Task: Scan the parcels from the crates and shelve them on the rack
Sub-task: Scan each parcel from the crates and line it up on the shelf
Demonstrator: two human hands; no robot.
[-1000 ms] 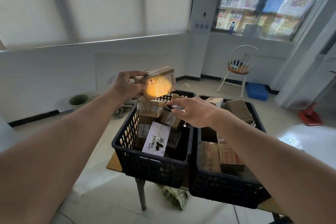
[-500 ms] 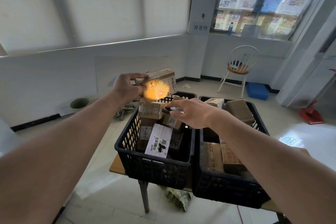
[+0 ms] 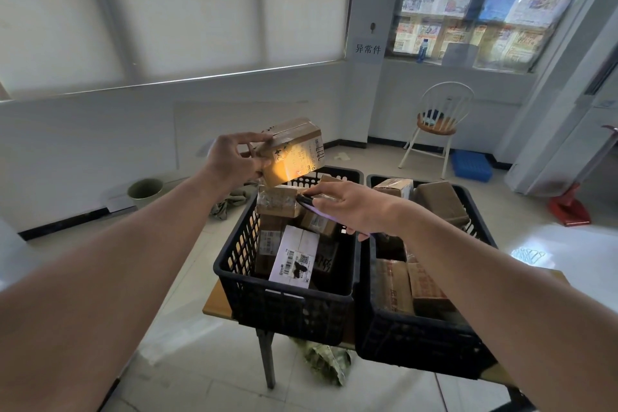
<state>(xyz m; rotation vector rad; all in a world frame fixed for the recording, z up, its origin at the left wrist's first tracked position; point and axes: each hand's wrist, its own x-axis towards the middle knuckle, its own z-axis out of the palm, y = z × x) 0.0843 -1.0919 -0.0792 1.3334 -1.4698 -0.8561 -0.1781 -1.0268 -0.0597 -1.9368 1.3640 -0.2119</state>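
My left hand (image 3: 234,160) grips a small brown cardboard parcel (image 3: 294,150) by its left end, tilted, above the left black crate (image 3: 284,304). A yellow light patch falls on the parcel's labelled face. My right hand (image 3: 347,207) holds a dark handheld scanner (image 3: 309,203), its tip pointing up at that face from just below. The left crate holds several parcels, among them a white one with a barcode label (image 3: 294,257). The right black crate (image 3: 418,348) holds several more brown boxes. No rack is in view.
Both crates sit on a small wooden table (image 3: 215,304) with a metal leg. Crumpled green cloth (image 3: 327,361) lies under it. A green bin (image 3: 145,191) stands by the left wall, a white chair (image 3: 438,124) and a blue tray (image 3: 471,165) at the back, a red stand (image 3: 568,204) at right.
The parcel has tipped slightly and the light patch has slid across its face. The right hand with the scanner stays under it. The view has shifted a little closer to the crates.
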